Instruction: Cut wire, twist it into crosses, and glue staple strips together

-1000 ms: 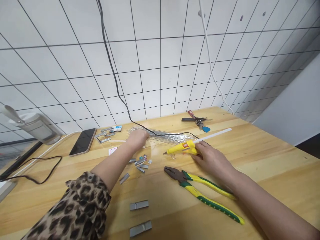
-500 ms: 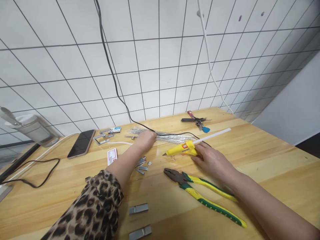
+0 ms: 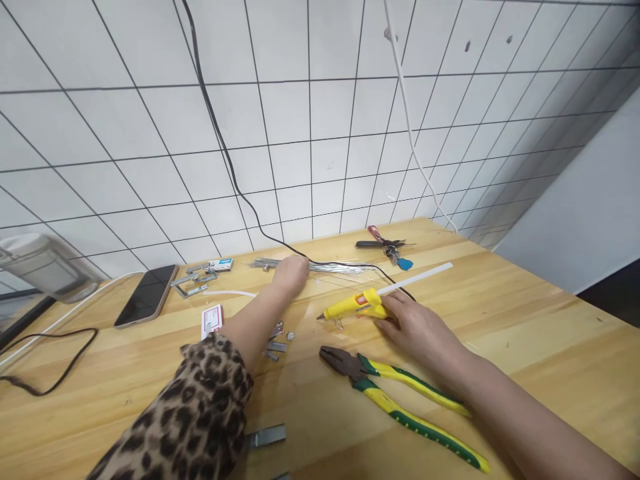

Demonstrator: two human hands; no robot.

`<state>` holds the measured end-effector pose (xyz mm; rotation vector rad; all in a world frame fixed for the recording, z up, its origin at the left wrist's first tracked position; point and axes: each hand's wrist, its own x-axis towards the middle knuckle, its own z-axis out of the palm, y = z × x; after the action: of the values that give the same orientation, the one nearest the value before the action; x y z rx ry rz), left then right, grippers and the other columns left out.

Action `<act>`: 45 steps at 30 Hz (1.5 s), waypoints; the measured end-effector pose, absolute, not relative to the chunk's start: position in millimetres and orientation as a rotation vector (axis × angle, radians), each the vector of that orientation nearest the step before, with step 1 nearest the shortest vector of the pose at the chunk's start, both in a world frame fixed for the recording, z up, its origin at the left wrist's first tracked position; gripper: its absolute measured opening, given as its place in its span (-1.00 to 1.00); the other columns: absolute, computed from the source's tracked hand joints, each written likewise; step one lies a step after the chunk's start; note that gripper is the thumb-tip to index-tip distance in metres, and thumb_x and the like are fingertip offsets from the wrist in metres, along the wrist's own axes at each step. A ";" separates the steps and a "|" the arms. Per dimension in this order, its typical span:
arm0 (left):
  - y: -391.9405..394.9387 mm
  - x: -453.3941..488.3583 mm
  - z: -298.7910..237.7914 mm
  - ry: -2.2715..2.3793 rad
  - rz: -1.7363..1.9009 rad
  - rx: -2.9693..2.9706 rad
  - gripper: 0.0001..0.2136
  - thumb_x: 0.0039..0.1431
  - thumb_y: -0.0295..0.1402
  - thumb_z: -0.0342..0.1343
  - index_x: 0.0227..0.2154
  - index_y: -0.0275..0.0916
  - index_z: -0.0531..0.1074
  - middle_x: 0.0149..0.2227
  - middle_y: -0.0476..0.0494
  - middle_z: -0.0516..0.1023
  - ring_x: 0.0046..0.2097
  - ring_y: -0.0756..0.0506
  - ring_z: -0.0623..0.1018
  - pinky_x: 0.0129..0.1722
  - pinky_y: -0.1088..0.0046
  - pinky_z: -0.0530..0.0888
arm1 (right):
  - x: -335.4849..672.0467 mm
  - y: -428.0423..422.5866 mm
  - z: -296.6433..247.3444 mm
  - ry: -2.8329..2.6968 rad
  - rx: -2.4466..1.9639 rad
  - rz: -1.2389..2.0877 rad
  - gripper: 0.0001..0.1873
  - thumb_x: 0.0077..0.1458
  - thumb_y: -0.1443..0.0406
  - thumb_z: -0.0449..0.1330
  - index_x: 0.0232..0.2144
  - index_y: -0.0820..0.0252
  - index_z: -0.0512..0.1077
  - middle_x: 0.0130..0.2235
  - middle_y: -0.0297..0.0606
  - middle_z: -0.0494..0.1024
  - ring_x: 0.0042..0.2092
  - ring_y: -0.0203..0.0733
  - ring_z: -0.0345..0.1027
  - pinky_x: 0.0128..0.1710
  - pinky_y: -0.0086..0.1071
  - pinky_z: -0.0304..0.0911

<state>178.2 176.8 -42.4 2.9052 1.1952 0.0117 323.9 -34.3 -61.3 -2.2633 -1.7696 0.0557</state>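
My left hand (image 3: 291, 276) is closed at the bundle of thin metal wires (image 3: 340, 268) near the back of the table; its fingertips are hidden behind the hand. The black cord passes just beside it. My right hand (image 3: 413, 321) is wrapped round the handle end of a yellow glue gun (image 3: 353, 305), which lies low over the table with its nozzle pointing left. A white glue stick (image 3: 417, 278) juts from its rear. Nearer to me are combination pliers (image 3: 350, 365) with green and yellow handles, their jaws toward the left.
Small metal pieces (image 3: 276, 347) lie beside my left forearm, and a metal clip (image 3: 267, 436) sits nearer. At left are a phone (image 3: 147, 295), a white-and-red box (image 3: 212, 320), metal frames (image 3: 193, 285) and a clear container (image 3: 55, 267). Keys (image 3: 391, 251) lie by the tiled wall.
The wires look drawn into a narrower bundle at my left hand. My right hand stays on the glue gun. The whole view has shifted slightly.
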 end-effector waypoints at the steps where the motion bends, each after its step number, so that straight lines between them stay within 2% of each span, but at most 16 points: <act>1: 173.7 172.4 -36.5 1.180 0.003 2.903 -0.73 0.21 -0.31 0.03 -0.05 -0.25 0.33 -0.03 -0.19 0.40 -0.11 -0.13 0.47 -0.16 0.20 0.46 | 323.7 -34.3 -60.7 -1.765 -2.269 0.054 -0.83 0.11 0.29 0.04 -0.24 0.16 0.38 -0.19 -0.20 0.44 -0.19 -0.11 0.36 -0.36 -0.38 0.17; 4: 158.5 143.8 -12.4 1.134 0.012 2.899 -0.76 0.20 -0.30 0.03 -0.12 -0.28 0.37 -0.10 -0.17 0.45 -0.15 -0.11 0.49 -0.18 0.22 0.46 | 323.2 -34.3 -58.8 -1.756 -2.282 0.049 -0.85 0.12 0.28 0.03 -0.29 0.15 0.38 -0.22 -0.22 0.44 -0.24 -0.13 0.37 -0.44 -0.39 0.11; 6: 142.7 115.8 5.8 1.111 0.059 2.896 -0.85 0.18 -0.35 0.02 -0.27 -0.26 0.47 -0.24 -0.15 0.54 -0.19 -0.12 0.50 -0.21 0.33 0.43 | 322.7 -34.6 -57.4 -1.758 -2.283 0.044 -0.86 0.10 0.28 0.04 -0.30 0.15 0.38 -0.22 -0.22 0.44 -0.25 -0.15 0.36 -0.46 -0.41 0.09; 8: 122.5 82.4 21.0 1.102 0.115 2.884 -0.84 0.16 -0.36 0.00 -0.30 -0.23 0.48 -0.29 -0.12 0.57 -0.26 -0.11 0.52 -0.29 0.39 0.42 | 321.9 -35.3 -56.0 -1.762 -2.284 0.033 -0.86 0.09 0.28 0.06 -0.30 0.15 0.39 -0.21 -0.21 0.45 -0.24 -0.15 0.36 -0.45 -0.41 0.09; 14: 47.4 -16.5 24.5 1.121 0.480 2.697 -0.82 0.13 -0.21 -0.01 -0.36 -0.11 0.46 -0.41 -0.01 0.57 -0.56 -0.01 0.44 -0.55 0.51 0.37 | 317.9 -37.9 -51.1 -1.775 -2.286 0.007 -0.76 0.07 0.31 0.07 -0.17 0.16 0.38 -0.14 -0.19 0.48 -0.19 -0.12 0.37 -0.39 -0.39 0.15; 18: 7.2 -49.4 5.5 1.128 0.609 2.556 -0.89 0.11 -0.23 0.03 -0.36 -0.05 0.44 -0.48 0.04 0.56 -0.56 -0.01 0.46 -0.58 0.56 0.37 | 316.9 -42.2 -45.2 -1.770 -2.318 -0.044 -0.68 0.07 0.28 0.08 -0.09 0.16 0.35 -0.04 -0.14 0.45 -0.17 -0.06 0.39 -0.36 -0.35 0.19; 24: -13.3 -43.2 -13.3 1.251 0.653 2.447 -0.87 0.16 -0.29 0.00 -0.36 -0.13 0.44 -0.44 -0.02 0.54 -0.45 -0.02 0.49 -0.47 0.55 0.39 | 310.1 -70.0 -18.5 -1.793 -2.435 -0.132 -0.72 0.04 0.24 0.08 -0.17 0.12 0.42 -0.07 -0.08 0.49 -0.30 0.09 0.44 -0.53 -0.29 0.13; 26: -14.9 -37.5 -16.5 1.263 0.627 2.426 -0.85 0.18 -0.32 -0.02 -0.35 -0.15 0.45 -0.43 -0.01 0.53 -0.45 0.00 0.47 -0.45 0.54 0.37 | 299.8 -80.8 -10.7 -1.864 -2.410 -0.135 -0.72 0.04 0.19 0.08 -0.18 0.02 0.42 -0.16 -0.19 0.56 -0.36 0.04 0.44 -0.56 -0.30 0.13; 28: -16.1 -34.2 -19.3 1.244 0.597 2.403 -0.84 0.18 -0.35 -0.03 -0.37 -0.17 0.47 -0.42 -0.02 0.52 -0.44 0.00 0.46 -0.43 0.54 0.36 | 283.0 -88.8 -6.5 -1.955 -2.208 -0.080 -0.78 0.06 0.19 0.07 -0.24 -0.02 0.44 -0.17 -0.26 0.56 -0.41 -0.08 0.44 -0.52 -0.31 0.17; 33: -15.6 -36.8 -29.1 1.190 0.502 2.253 -0.83 0.16 -0.37 -0.01 -0.38 -0.20 0.50 -0.44 -0.02 0.51 -0.45 0.02 0.44 -0.44 0.55 0.34 | 227.2 -88.9 -7.7 -2.205 -1.787 0.380 -0.80 0.09 0.32 0.03 -0.39 0.03 0.46 -0.33 -0.31 0.57 -0.38 -0.20 0.43 -0.44 -0.40 0.22; 36: -11.4 -41.9 -38.5 1.172 0.491 2.210 -0.82 0.15 -0.36 -0.01 -0.36 -0.21 0.51 -0.43 -0.04 0.51 -0.44 0.01 0.43 -0.44 0.55 0.34 | 201.8 -78.2 -13.1 -2.232 -1.742 0.537 -0.79 0.07 0.37 0.05 -0.39 0.07 0.48 -0.35 -0.32 0.56 -0.38 -0.24 0.40 -0.41 -0.42 0.21; 45: -18.6 -44.4 -45.2 1.075 0.313 2.202 -0.87 0.07 -0.39 0.06 -0.35 -0.19 0.49 -0.41 -0.01 0.44 -0.46 0.03 0.41 -0.48 0.56 0.30 | 178.0 -77.4 -34.9 -2.237 -1.748 0.675 -0.83 0.03 0.39 0.07 -0.44 0.10 0.46 -0.40 -0.33 0.50 -0.39 -0.26 0.36 -0.42 -0.46 0.16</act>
<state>-44.4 -18.6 -45.2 2.2020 1.0753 0.3132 178.0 -77.4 -34.9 -1.7478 -2.2374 0.6753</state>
